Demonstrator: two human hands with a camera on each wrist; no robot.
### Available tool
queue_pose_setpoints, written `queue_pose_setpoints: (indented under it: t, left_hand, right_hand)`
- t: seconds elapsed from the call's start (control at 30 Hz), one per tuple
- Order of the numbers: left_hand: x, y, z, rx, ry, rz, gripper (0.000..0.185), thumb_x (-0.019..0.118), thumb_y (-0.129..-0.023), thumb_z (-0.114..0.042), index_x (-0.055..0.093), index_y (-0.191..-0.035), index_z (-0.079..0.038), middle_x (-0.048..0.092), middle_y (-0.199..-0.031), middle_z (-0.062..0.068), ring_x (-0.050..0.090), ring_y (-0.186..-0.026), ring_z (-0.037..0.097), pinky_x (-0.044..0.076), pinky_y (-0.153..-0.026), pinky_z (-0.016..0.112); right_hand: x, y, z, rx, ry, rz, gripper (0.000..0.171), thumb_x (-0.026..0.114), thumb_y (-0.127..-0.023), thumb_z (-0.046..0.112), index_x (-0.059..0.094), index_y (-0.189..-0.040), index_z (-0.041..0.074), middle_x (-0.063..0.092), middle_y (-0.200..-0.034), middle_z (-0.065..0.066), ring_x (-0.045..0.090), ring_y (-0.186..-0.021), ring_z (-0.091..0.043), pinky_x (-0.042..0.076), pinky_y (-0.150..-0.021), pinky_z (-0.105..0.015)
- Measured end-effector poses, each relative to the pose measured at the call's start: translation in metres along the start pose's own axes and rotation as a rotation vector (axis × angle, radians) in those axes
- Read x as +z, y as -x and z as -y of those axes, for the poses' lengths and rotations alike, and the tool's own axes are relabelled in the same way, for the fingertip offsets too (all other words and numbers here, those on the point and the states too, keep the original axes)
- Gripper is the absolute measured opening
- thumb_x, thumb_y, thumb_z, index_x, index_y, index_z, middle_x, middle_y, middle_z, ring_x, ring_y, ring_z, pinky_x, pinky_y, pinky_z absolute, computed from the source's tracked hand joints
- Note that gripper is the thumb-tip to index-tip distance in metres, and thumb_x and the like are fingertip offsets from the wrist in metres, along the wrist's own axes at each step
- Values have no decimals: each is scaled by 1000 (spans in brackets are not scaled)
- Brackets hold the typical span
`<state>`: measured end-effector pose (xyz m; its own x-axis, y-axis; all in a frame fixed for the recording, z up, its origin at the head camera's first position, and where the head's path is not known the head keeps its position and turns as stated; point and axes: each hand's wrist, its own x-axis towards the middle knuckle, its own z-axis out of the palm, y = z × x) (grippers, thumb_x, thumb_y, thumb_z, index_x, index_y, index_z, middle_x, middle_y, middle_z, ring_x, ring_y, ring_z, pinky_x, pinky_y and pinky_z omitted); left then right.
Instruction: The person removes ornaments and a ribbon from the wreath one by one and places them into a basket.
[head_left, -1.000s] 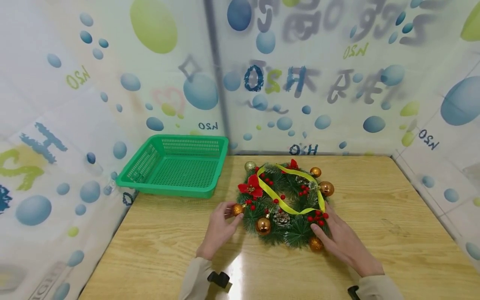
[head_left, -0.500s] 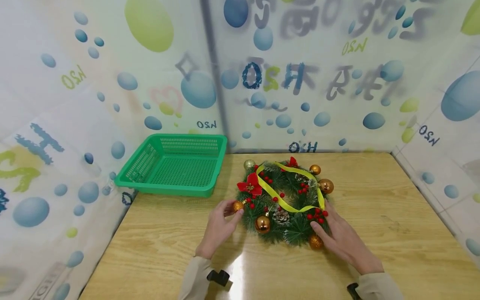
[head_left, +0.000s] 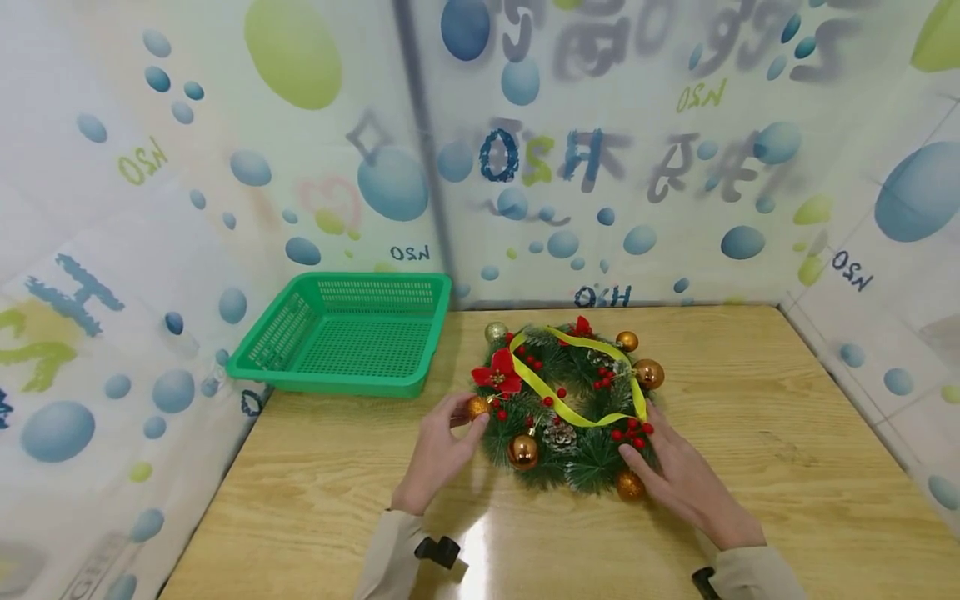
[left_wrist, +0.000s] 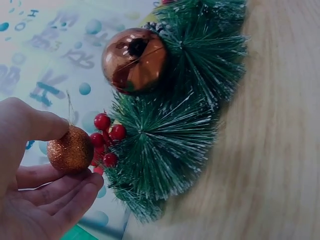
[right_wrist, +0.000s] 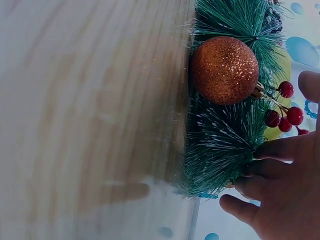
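Note:
A green Christmas wreath (head_left: pixel 592 471) lies on the wooden table, trimmed with red berries, pinecones, a red poinsettia (head_left: pixel 498 373) and a looped yellow ribbon (head_left: pixel 573 414). At its left edge, my left hand (head_left: pixel 438 450) pinches a glittery orange bauble (left_wrist: pixel 71 150) between thumb and fingers, beside a red berry cluster (left_wrist: pixel 107 137). A shiny copper bauble (left_wrist: pixel 135 61) hangs on the wreath nearby. My right hand (head_left: pixel 686 483) rests at the right edge, fingers extended against the needles and thumb apart by the berries. Another glittery orange bauble (right_wrist: pixel 225 70) sits close to it.
A green plastic basket (head_left: pixel 420 387) stands at the back left of the table (head_left: pixel 787 417). Behind the table is a printed wall covering (head_left: pixel 660 183) with blue and green spots. Black bands (head_left: pixel 438 550) circle both wrists.
The glittery orange bauble in my left hand has shifted slightly away from me and to the right, closer to the wreath. My right hand keeps its place on the wreath.

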<state>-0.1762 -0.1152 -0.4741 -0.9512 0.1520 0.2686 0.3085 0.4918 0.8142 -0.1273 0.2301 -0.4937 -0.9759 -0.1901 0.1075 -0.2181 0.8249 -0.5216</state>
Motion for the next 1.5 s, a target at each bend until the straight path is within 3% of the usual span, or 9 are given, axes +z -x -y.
queue_pose_setpoints:
  t: [0.2, 0.6, 0.93, 1.2, 1.5]
  left_hand:
    - [-6, -5, -2, -6, 29, -14, 38, 71, -95, -17, 62, -127, 0, 69, -116, 14, 68, -106, 31, 61, -93, 48]
    - [-23, -18, -2, 109, 15, -128, 37, 74, -91, -7, 63, -125, 6, 67, -114, 18, 70, -100, 32, 64, -87, 39]
    - [-41, -28, -1, 156, -5, -172, 36, 74, -92, -6, 63, -124, 6, 67, -112, 20, 70, -97, 33, 65, -83, 39]
    - [-60, -36, 5, 135, -41, -206, 35, 74, -93, -10, 65, -124, 3, 68, -114, 19, 69, -97, 32, 65, -80, 41]
    - [-82, -40, 10, 95, -73, -255, 35, 73, -93, -10, 65, -124, 4, 69, -112, 19, 69, -96, 30, 63, -77, 32]
  right_hand:
    - [-1, 0, 2, -5, 4, -10, 83, 48, -105, 48, 17, -158, -8, 22, -162, -33, 33, -144, -54, 35, -112, -70]
    - [0, 0, -1, 8, -6, 3, 84, 47, -106, 48, 14, -158, -9, 21, -162, -34, 34, -143, -55, 35, -112, -71]
    - [-1, 1, -1, 5, 2, -7, 84, 47, -106, 48, 15, -158, -10, 23, -161, -35, 36, -141, -55, 36, -111, -71]
    - [1, 3, -2, 2, 1, -13, 83, 48, -106, 47, 16, -158, -10, 23, -160, -36, 38, -139, -56, 37, -110, -72]
    - [3, 2, 1, 4, 2, -16, 83, 47, -106, 48, 17, -157, -10, 23, -161, -35, 37, -141, -54, 37, -110, -71]
